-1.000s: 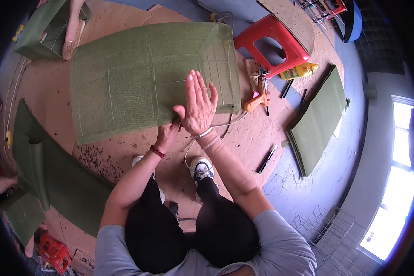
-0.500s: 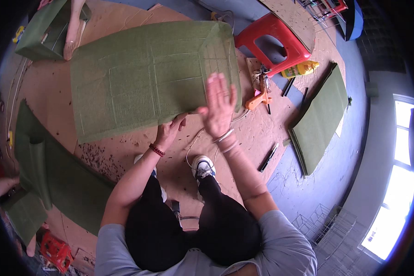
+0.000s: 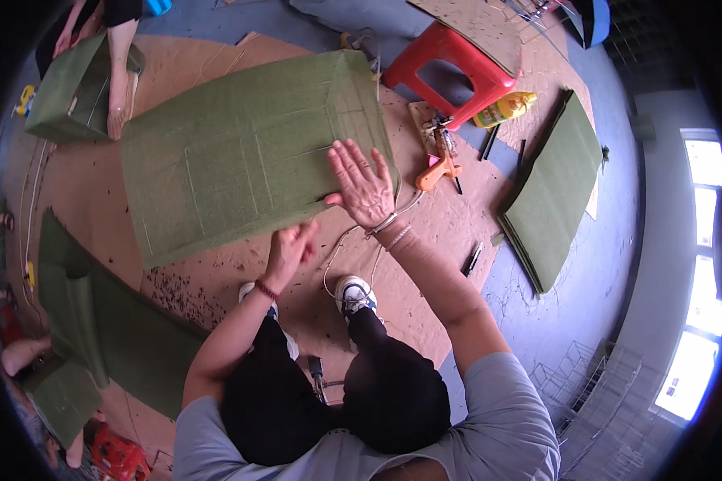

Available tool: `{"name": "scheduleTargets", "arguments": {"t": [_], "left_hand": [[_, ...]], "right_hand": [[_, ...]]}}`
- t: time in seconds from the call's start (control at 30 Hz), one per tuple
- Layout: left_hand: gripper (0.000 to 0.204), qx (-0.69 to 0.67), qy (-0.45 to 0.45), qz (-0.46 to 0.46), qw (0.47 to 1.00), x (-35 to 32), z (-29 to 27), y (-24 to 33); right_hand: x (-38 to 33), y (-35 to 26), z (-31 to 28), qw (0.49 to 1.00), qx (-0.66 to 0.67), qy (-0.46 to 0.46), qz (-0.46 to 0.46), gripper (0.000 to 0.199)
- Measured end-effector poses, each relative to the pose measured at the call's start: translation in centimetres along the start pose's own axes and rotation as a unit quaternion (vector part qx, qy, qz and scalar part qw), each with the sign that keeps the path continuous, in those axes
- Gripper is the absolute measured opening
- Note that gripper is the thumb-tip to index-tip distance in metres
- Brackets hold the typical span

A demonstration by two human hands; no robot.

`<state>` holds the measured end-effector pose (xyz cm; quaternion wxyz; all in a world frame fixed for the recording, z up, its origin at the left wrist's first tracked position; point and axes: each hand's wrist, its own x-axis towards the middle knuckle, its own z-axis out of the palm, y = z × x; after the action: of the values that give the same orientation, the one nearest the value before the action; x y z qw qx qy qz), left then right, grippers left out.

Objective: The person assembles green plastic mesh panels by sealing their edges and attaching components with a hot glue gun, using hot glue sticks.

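Observation:
A green fabric cover over a boxy wire frame lies in front of me, its wires showing through the cloth. My right hand rests flat on the near right part of the cover, fingers straight and spread. Just below the cover's near edge is my left hand, its fingers curled together and slightly blurred. Whether anything small is inside those fingers is hidden. To the right of my right hand lies an orange glue gun with its cord looping toward my feet.
A red stool and a yellow bottle stand beyond the glue gun. Stacked green panels lie at right, a green sheet at left. Another person's leg is beside a green box. A marker-like black tool lies nearby.
My right hand has come down and left onto the cover. My left hand has drawn back from the cover's near edge. The view has shifted slightly.

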<state>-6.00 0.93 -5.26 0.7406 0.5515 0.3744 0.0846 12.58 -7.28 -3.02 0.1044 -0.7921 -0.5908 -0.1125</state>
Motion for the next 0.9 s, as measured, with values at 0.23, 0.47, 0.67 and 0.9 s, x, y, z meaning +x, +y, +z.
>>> {"name": "scheduleTargets", "arguments": {"t": [0.23,0.47,0.67,0.9], "left_hand": [[0.059,0.601,0.053,0.454,0.655,2.9,1.2,6.6],[0.078,0.734,0.019,0.395,0.552,4.8,1.7,6.2],[0.076,0.767,0.016,0.378,0.518,4.8,1.9,6.3],[0.069,0.75,0.024,0.387,0.536,4.5,2.0,6.3]], "right_hand": [[-0.1,0.6,-0.1,0.999,0.017,0.015,-0.028,0.076],[-0.5,1.6,0.5,0.991,0.096,0.067,-0.071,0.079],[-1.8,2.8,0.2,0.992,0.083,0.052,-0.085,0.087],[-5.0,5.9,-3.2,0.998,0.036,-0.041,0.016,0.085]]}}
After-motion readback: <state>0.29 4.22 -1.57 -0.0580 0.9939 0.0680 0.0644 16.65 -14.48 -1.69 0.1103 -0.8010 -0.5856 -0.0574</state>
